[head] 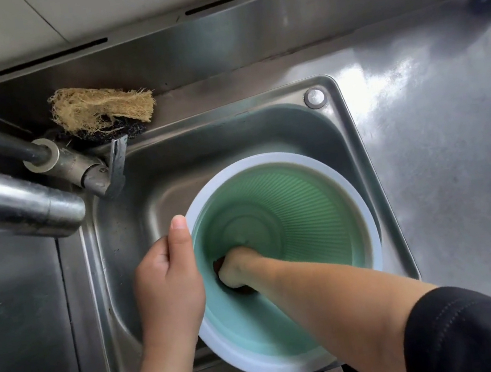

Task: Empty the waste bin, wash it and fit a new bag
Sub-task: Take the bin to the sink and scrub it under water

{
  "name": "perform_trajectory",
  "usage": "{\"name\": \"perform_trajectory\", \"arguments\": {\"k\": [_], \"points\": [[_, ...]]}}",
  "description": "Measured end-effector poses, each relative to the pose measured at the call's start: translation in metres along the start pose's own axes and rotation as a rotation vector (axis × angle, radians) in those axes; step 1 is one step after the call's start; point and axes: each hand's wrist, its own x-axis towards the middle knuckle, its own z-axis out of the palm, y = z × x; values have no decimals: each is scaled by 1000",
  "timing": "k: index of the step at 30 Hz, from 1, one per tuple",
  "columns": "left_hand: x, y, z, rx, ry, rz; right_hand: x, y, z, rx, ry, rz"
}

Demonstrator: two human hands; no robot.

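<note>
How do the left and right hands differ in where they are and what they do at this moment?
The left hand is outside the bin, gripping its white rim with the thumb on the rim's edge; the right hand is deep inside, near the bottom. The left hand holds only the bin; the right hand is closed on a dark scrubber, mostly hidden. The left hand shows fully; the right is small and partly obscured. Both are bare and touch the bin in the sink.
</note>
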Motion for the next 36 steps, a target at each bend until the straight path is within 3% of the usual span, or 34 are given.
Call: {"name": "perform_trajectory", "arguments": {"k": [6, 11, 15, 18, 20, 24, 26, 30, 36], "points": [[-1, 1, 0, 1, -20, -2, -5, -15, -16, 522, 60, -26], [1, 9, 7, -39, -89, 60, 8, -20, -32, 702, 237, -52], [-2, 8, 10, -37, -78, 94, 17, 3, -37, 83, 509, -239], [-5, 5, 8, -38, -77, 65, 21, 31, -48, -490, 507, -423], [-4, 4, 6, -39, -64, 68, 20, 38, -51, -689, 481, -389], [-6, 0, 5, -33, -20, 86, 10, 38, -36, -868, 300, -75], [-8, -1, 5, -35, -1, 91, 5, 39, -29, -859, 228, 19], [-9, -4, 7, -51, 40, 112, -4, 40, -6, -805, 126, -14], [-9, -8, 6, -83, 20, 88, -20, 8, -4, -59, -39, -10]]}}
